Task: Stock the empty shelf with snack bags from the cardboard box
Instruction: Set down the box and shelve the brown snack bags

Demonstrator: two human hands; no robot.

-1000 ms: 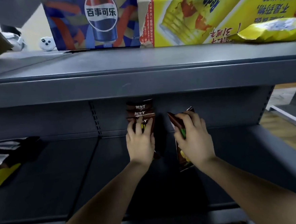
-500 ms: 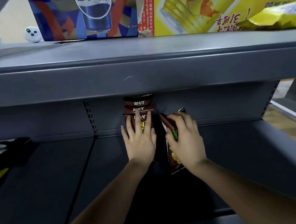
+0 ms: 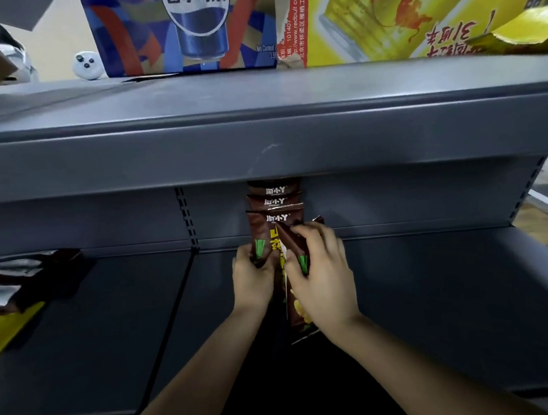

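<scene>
Grey shelf (image 3: 434, 293) stretches under both my arms. Beyond my left hand (image 3: 253, 278), which grips the standing row of bags (image 3: 274, 207), my right hand (image 3: 323, 280) pinches another snack bag (image 3: 301, 315). Light, crinkly, probably slippery; I'd hold its edges.

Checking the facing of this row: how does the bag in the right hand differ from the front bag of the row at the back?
The bag in the right hand is tilted, its top leaning left; the front bag of the row stands upright, facing out. The right hand grips the first; the left hand holds the second. Both are brown.
</scene>
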